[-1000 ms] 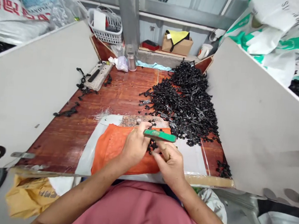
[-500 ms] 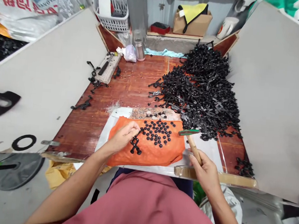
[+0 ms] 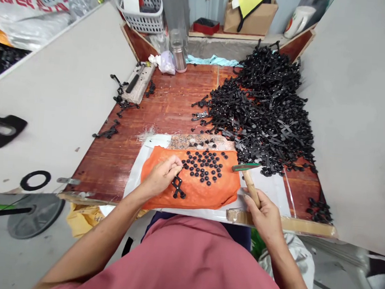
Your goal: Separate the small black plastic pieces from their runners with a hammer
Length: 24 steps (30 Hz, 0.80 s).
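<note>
Pinched in the fingers of my left hand (image 3: 165,172) is a black scissor-shaped linkage (image 3: 176,186); its lower ends hang over an orange cloth (image 3: 204,199). Round black caps (image 3: 203,165) lie grouped on that cloth, just right of my left fingertips. My right hand (image 3: 267,216) is closed around the wooden handle of a hammer (image 3: 252,190). The hammer's green-edged head points up and lies over the cloth's right edge, apart from the caps. Which part of the linkage sits inside my left fingers is hidden.
A large heap of black linkages (image 3: 265,115) covers the table's right side. A stone slab (image 3: 201,143) lies behind the cloth. At left are loose linkages (image 3: 108,130) and a block (image 3: 140,83) with a tool on it. Grey panels (image 3: 349,122) wall both sides.
The camera view has shifted slightly. Both hands keep their grips, and the linkage and hammer stay nearly where they were over the cloth.
</note>
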### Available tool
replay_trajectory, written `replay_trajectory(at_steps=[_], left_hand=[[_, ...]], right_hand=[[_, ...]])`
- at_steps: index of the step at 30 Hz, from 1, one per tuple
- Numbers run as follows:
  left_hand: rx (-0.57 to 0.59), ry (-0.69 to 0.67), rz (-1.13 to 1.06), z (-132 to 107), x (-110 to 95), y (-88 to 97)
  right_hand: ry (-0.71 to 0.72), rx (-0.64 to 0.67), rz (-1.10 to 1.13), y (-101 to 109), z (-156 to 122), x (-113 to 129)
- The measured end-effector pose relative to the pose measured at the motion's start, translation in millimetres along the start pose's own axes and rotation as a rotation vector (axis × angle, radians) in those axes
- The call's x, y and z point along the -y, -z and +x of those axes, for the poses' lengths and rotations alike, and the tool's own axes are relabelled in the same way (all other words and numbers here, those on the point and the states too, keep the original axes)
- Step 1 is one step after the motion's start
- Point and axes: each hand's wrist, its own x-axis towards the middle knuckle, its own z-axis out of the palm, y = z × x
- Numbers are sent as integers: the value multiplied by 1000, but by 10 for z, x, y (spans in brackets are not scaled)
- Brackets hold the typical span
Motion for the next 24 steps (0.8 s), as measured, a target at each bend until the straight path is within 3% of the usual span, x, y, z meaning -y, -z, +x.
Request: replay_trajectory(at_steps=[12, 17, 24], left_hand=[[-37, -23, 186, 5, -25, 10], [19, -20, 340, 7, -21, 49], [-18, 17, 257, -14, -40, 71]], right_hand=[[6, 9, -17, -18, -42, 50], [25, 18, -43, -19, -44, 10], [44, 17, -98, -19, -56, -1]])
